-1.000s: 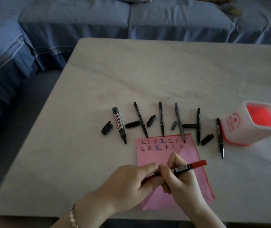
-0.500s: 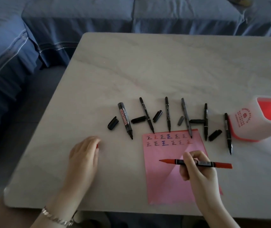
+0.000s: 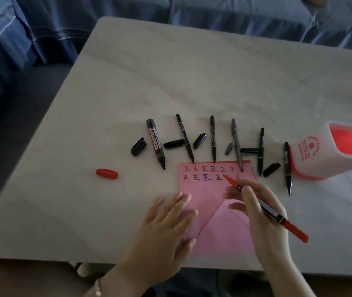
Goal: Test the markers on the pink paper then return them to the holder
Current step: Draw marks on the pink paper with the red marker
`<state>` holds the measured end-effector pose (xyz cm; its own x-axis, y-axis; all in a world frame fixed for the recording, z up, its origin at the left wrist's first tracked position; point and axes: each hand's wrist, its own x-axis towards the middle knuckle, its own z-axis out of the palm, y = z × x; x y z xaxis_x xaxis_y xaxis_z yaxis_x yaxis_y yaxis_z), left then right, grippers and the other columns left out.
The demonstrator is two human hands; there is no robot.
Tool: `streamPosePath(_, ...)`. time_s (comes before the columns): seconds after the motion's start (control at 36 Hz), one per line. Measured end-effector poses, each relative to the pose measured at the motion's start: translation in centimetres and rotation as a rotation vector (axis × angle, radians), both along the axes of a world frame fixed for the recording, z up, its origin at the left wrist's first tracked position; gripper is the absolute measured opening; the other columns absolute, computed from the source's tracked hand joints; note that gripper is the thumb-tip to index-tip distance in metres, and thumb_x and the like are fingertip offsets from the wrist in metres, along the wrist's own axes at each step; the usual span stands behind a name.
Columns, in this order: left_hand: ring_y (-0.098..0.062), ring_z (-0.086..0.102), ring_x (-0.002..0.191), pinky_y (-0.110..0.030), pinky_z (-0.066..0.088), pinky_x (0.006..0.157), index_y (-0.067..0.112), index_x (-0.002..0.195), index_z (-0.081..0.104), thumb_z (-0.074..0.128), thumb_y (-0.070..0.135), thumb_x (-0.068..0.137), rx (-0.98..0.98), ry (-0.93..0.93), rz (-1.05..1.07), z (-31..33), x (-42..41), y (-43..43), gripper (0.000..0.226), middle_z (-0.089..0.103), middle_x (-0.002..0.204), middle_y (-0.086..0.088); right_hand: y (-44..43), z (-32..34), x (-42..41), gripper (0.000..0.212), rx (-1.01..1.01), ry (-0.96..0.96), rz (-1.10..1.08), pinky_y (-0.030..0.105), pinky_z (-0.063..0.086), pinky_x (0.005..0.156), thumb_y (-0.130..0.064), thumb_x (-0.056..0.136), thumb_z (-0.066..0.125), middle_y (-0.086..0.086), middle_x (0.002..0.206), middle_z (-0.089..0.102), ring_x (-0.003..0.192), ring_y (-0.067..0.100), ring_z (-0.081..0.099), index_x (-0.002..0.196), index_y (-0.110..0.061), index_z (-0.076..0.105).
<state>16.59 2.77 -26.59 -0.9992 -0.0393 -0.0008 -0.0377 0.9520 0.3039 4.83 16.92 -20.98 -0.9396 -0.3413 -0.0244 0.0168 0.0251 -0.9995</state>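
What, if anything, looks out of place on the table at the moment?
The red cap lies alone on the table, left of the black markers and apart from the red marker that the right hand holds. The pink paper shows diagonal creases.

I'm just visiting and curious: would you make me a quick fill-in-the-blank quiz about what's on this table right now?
1. The right hand grips a marker coloured ____.
2. Its loose cap lies to the ____ of the pink paper.
3. The hand pressing flat on the paper is the ____ one.
4. Above the paper, ____ other markers lie in a row.
Missing words: red; left; left; six.
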Motion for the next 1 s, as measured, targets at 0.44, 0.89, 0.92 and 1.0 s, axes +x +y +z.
streamPosePath(0.44,-0.020,0.040,0.131,-0.041,0.023,0.107,0.025,0.116,0.059,0.048,0.045,0.080,0.123,0.050,0.027,-0.3,0.2,0.0,0.043,0.051,0.135,-0.006,-6.9,-4.3,-0.4,0.039,0.214,0.180,-0.216,0.016,0.037,0.041,-0.011,0.081,0.064,-0.008,0.039,0.050,0.039,0.005,0.044,0.048,-0.020,0.046)
streamPosePath(0.89,-0.019,0.041,0.131,-0.039,0.022,0.109,0.025,0.115,0.062,0.051,0.044,0.077,0.165,0.058,0.062,-0.2,0.1,0.2,0.044,0.052,0.134,-0.006,-6.9,-4.6,-0.3,0.030,0.283,0.238,-0.228,0.014,0.037,0.044,-0.003,0.079,0.062,0.015,0.048,0.054,0.044,0.017,0.047,0.053,0.005,0.051)
streamPosePath(0.92,-0.019,0.040,0.131,-0.039,0.022,0.109,0.025,0.115,0.062,0.051,0.044,0.077,0.163,0.056,0.061,-0.1,0.1,0.2,0.044,0.052,0.134,-0.006,-6.9,-4.6,-0.3,0.030,0.291,0.251,-0.221,0.014,0.037,0.044,-0.003,0.080,0.062,0.018,0.048,0.055,0.046,0.021,0.048,0.053,0.005,0.051)
streamPosePath(1.0,-0.019,0.040,0.131,-0.039,0.022,0.109,0.025,0.115,0.062,0.051,0.044,0.077,0.166,0.052,0.060,0.0,0.2,0.2,0.044,0.052,0.135,-0.006,-6.9,-4.7,-0.4,0.030,0.320,0.271,-0.200,0.020,0.039,0.046,-0.004,0.080,0.062,0.023,0.050,0.056,0.052,0.029,0.051,0.053,0.004,0.052)
